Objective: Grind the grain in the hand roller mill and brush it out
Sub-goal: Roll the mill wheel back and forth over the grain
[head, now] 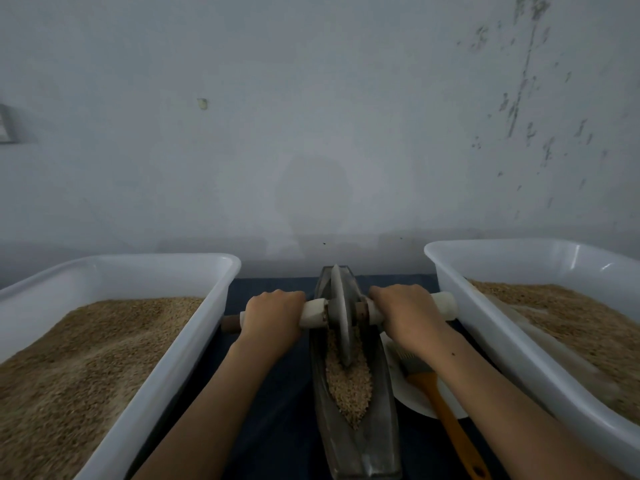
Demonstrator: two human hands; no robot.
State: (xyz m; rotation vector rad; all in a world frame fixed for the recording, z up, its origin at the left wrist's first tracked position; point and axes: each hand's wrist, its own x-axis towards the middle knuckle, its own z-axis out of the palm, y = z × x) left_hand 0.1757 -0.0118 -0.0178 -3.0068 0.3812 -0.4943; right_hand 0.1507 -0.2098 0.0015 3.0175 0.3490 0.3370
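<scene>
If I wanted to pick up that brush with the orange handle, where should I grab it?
Probably by the orange handle, reaching in from the near side. The brush lies with its bristles on the white plate, partly under the right forearm, and its handle points back towards the person, bare and free, right of the mill trough.

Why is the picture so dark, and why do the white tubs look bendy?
In the head view the light is dim and greyish, with a soft shadow on the wall. The wide lens curves the left tub and right tub near the edges. The grain in the trough looks fairly sharp; the grain at the left edge is smeared.
</scene>
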